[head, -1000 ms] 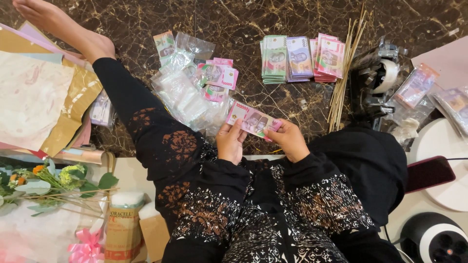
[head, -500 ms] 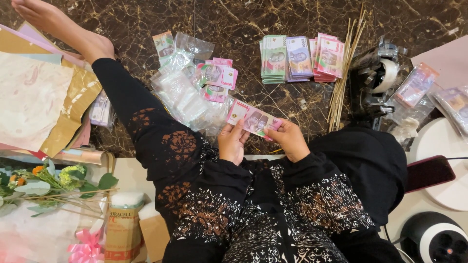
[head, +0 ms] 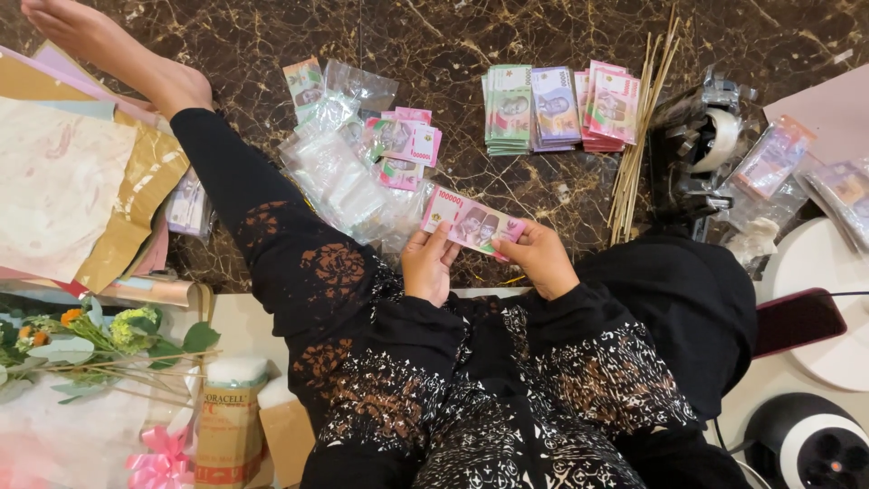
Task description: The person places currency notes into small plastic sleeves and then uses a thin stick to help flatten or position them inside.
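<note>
**Both hands pinching one pink banknote over the marble floor**

Left hand [head: 431,264] and right hand [head: 539,256] are each clamped on an end of the same pink banknote [head: 472,220], thumbs on top, held flat just above the lap. Right behind it sits a messy heap of clear plastic sleeves [head: 342,177], a few with pink notes [head: 405,140] already inside, can't really count them. Further up there are three neat stacks of banknotes [head: 552,107] side by side: green, purple-grey, pink. A bundle of thin bamboo sticks [head: 638,136] leans next to those, then a black tape dispenser [head: 704,145]. More sleeved notes [head: 778,154] at the right are cut off by the edge. Far left, gold and pink wrapping paper [head: 81,181], flowers [head: 100,335] below it.
</note>
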